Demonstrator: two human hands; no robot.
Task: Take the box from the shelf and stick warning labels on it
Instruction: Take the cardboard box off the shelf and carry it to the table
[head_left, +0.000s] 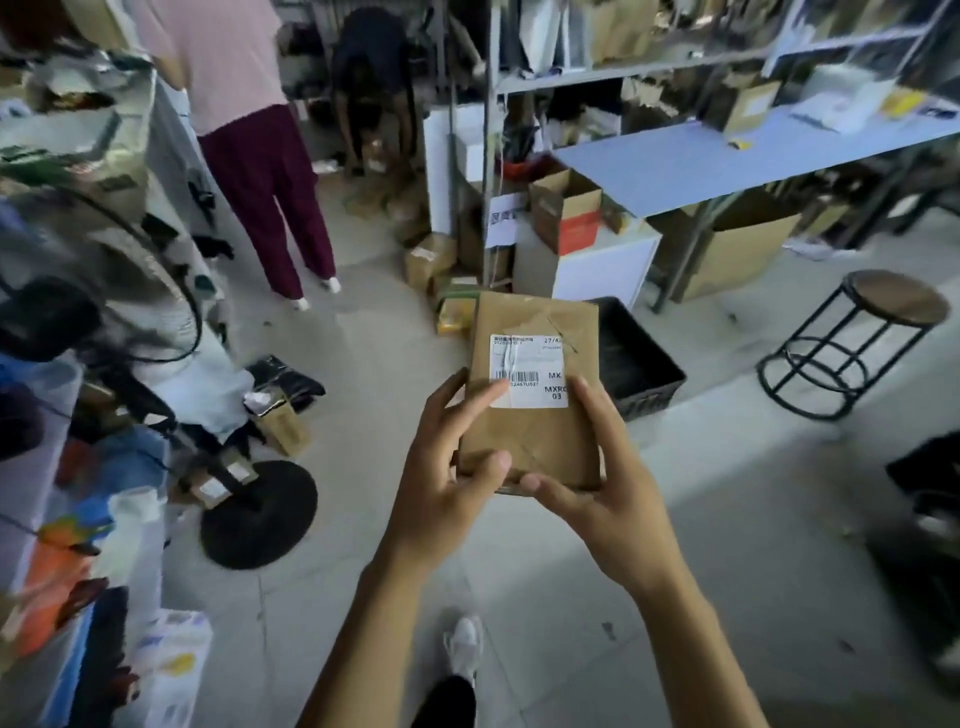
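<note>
I hold a flat brown cardboard box (540, 332) in front of me, above the floor, its top face turned up. A white shipping label (535, 364) with a barcode is stuck on that face. My left hand (447, 467) grips the box's near left corner, with the index finger lying on the label's edge. My right hand (613, 478) clasps the near right side, thumb under the front edge. No warning labels are visible.
A blue-topped work table (727, 161) with papers stands at the right, metal shelving (623, 73) behind it. A round black stool (852, 343) and a black crate (639, 358) sit close by. A fan (104, 291) and clutter line the left. Two people work farther back.
</note>
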